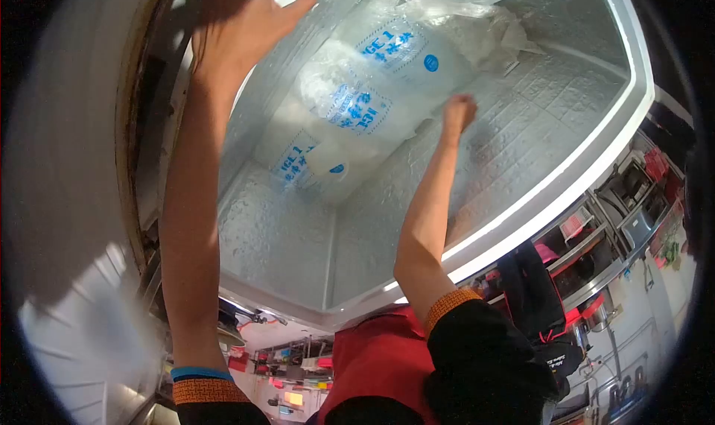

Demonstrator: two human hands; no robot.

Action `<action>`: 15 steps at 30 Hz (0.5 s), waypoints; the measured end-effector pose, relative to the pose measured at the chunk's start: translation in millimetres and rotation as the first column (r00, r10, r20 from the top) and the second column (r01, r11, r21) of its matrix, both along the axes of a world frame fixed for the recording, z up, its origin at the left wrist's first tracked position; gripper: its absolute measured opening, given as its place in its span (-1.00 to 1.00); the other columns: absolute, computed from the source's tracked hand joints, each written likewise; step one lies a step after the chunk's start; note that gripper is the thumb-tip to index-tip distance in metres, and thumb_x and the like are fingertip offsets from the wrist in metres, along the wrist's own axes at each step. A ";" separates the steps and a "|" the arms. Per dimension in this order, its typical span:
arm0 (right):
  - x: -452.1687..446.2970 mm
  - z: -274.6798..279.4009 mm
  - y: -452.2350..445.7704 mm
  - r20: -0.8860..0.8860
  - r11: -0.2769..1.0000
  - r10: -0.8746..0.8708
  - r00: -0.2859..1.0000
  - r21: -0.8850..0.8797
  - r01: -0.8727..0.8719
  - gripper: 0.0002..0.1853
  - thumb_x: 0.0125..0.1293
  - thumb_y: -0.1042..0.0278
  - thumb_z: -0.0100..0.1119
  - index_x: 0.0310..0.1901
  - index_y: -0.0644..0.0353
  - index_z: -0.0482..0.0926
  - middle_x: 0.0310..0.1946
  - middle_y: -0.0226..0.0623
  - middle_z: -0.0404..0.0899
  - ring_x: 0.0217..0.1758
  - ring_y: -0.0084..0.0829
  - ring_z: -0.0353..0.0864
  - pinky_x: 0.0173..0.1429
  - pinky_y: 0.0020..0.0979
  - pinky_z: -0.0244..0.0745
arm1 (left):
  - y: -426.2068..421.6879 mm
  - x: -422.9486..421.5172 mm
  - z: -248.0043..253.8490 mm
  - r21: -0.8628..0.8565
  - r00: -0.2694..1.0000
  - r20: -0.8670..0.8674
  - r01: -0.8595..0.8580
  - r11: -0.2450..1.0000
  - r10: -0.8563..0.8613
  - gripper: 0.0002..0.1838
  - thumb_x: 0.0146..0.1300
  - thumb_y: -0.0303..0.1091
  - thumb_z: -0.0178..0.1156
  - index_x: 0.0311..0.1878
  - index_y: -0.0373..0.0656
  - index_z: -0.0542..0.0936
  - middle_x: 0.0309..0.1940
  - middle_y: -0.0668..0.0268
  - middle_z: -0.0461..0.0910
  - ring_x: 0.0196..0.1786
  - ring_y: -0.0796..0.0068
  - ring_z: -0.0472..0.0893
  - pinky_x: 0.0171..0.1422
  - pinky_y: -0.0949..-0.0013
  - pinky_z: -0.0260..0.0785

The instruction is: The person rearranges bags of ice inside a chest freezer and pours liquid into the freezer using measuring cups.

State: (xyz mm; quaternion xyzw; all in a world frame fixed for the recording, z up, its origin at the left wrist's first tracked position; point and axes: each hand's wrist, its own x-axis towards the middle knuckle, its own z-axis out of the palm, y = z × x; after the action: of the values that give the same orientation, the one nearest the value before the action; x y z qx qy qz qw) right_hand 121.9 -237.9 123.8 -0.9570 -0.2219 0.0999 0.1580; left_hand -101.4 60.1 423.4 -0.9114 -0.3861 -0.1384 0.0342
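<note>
Several clear plastic bags of ice (pixel 354 101) with blue "ICE" print lie in a row inside a white chest freezer (pixel 633 90). My right hand (pixel 459 112) is inside the freezer, beside the bags and over the frosted floor. Its fingers are curled closed, and I cannot see whether anything is in them. My left hand (pixel 242 26) is up at the freezer's left edge, near the raised white lid (pixel 71 149). The thumb is stretched away from the palm, while the other fingers are partly cut off by the top of the view.
Crumpled clear plastic (pixel 495 34) lies at the far end of the bags. Ice coats the freezer's inner walls. Behind the near rim are metal shelves (pixel 596 254) with trays and containers, and a black bag (pixel 530 287). A red apron (pixel 380 358) covers my front.
</note>
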 end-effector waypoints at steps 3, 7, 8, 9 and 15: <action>-11.4 43.5 37.3 -0.093 0.842 -0.440 0.893 0.303 0.446 -0.77 0.35 0.38 -0.06 -0.23 0.38 0.52 -0.25 0.19 0.60 -0.13 0.19 0.61 -0.01 0.10 0.50 | 5.7 0.8 5.9 -0.054 0.996 0.079 0.032 0.998 -0.028 -0.07 -0.10 -0.27 0.51 0.39 -0.17 0.28 0.33 0.03 0.32 0.41 0.05 0.26 0.57 0.02 -0.03; 27.3 -226.2 -73.2 -0.127 0.963 0.122 0.984 -0.225 -0.148 -0.69 0.48 0.37 -0.20 -0.25 0.45 0.47 -0.33 0.27 0.60 -0.22 0.31 0.60 -0.18 0.16 0.51 | 2.8 -3.0 3.8 -0.047 0.996 0.081 0.032 0.998 -0.028 -0.09 -0.10 -0.28 0.50 0.37 -0.20 0.29 0.30 0.02 0.34 0.40 0.07 0.29 0.57 0.00 -0.02; 26.4 -163.4 -49.6 -0.092 0.982 0.029 0.995 -0.182 -0.045 -0.70 0.45 0.37 -0.18 -0.26 0.45 0.49 -0.33 0.24 0.60 -0.21 0.27 0.61 -0.18 0.11 0.51 | 4.7 -3.3 3.4 -0.038 0.994 0.102 0.054 0.998 -0.050 -0.09 -0.10 -0.28 0.50 0.37 -0.20 0.29 0.30 0.02 0.35 0.41 0.08 0.28 0.57 0.01 -0.03; 25.2 -94.6 -23.6 -0.059 0.990 -0.066 0.996 -0.127 0.058 -0.72 0.41 0.38 -0.15 -0.27 0.44 0.50 -0.34 0.20 0.61 -0.20 0.23 0.62 -0.19 0.07 0.52 | 3.5 -4.9 1.0 -0.040 0.991 0.116 0.076 0.996 -0.070 -0.09 -0.09 -0.28 0.49 0.37 -0.20 0.29 0.29 0.02 0.35 0.41 0.09 0.28 0.58 0.01 -0.03; 4.7 -77.4 -3.3 0.211 0.936 -0.339 0.917 0.170 0.307 -0.69 0.38 0.29 -0.05 -0.29 0.44 0.51 -0.43 0.20 0.62 -0.24 0.14 0.65 -0.30 0.01 0.49 | 6.1 -12.5 -9.2 0.034 0.987 0.135 0.086 0.996 -0.090 -0.12 -0.07 -0.28 0.47 0.36 -0.20 0.30 0.28 0.03 0.36 0.40 0.11 0.28 0.55 0.01 0.00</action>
State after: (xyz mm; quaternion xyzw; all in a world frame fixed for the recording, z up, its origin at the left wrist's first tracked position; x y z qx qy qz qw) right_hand 126.7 -241.2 46.4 -0.9727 -0.0839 -0.0577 0.2084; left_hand -113.8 66.3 414.2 -0.9154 -0.3449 -0.2071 0.0146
